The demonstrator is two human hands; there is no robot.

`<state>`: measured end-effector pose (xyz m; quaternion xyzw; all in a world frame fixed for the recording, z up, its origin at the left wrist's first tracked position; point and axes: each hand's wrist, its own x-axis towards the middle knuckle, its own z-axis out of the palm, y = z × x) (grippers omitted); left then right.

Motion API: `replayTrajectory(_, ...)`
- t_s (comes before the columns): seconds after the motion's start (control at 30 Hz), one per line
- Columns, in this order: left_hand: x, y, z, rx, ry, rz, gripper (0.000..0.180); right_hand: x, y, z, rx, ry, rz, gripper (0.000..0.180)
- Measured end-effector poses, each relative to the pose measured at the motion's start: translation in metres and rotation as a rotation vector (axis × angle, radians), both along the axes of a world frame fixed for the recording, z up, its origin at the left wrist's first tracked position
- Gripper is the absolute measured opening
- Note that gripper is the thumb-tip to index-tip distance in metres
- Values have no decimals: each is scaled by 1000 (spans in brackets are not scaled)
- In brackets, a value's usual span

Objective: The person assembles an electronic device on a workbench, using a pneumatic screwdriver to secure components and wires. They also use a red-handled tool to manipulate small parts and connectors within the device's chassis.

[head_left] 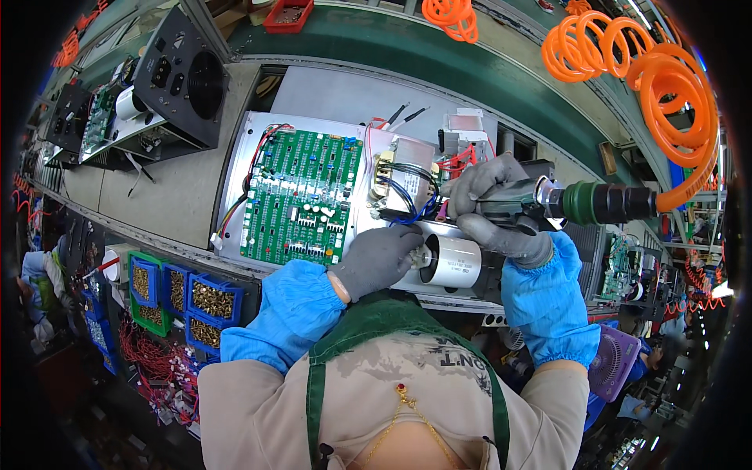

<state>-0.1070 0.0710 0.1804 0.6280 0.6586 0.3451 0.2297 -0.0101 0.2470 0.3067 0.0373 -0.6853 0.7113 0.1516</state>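
Observation:
My left hand (380, 258), in a grey glove, pinches the end of a white cylindrical capacitor (454, 262) lying on the near edge of a metal chassis plate (243, 141). My right hand (493, 207), also gloved, is wrapped around a green and black pneumatic screwdriver (580, 202), held level just above the capacitor. An orange coiled air hose (666, 86) runs from the tool's rear. A green circuit board (301, 196) and a transformer (399, 176) with blue and red wires are mounted on the plate to the left of my hands.
Blue and green bins (176, 294) of brass screws stand at the lower left, with red wires below them. Another black-panelled unit (176, 74) sits further along the green conveyor (407, 47). A further circuit board (619, 266) lies at the right. A purple fan (615, 364) stands below it.

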Motion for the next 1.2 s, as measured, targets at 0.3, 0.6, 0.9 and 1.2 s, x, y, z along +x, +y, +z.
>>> replayTrajectory(0.3, -1, 1, 5, -58, -27, 3, 31, 1, -1, 1, 35, -22, -39, 34)
replayTrajectory(0.6, -1, 1, 6, -70, -27, -13, 31, 3, -1, 1, 26, 13, -13, 35)
replayTrajectory(0.9, 1, 0, 8, -65, -19, -6, 31, 10, -8, 7, -18, -76, -116, 36)
replayTrajectory(1.2, -1, 1, 4, 65, -18, 26, 30, 39, -30, 34, 6, -54, -490, 35)
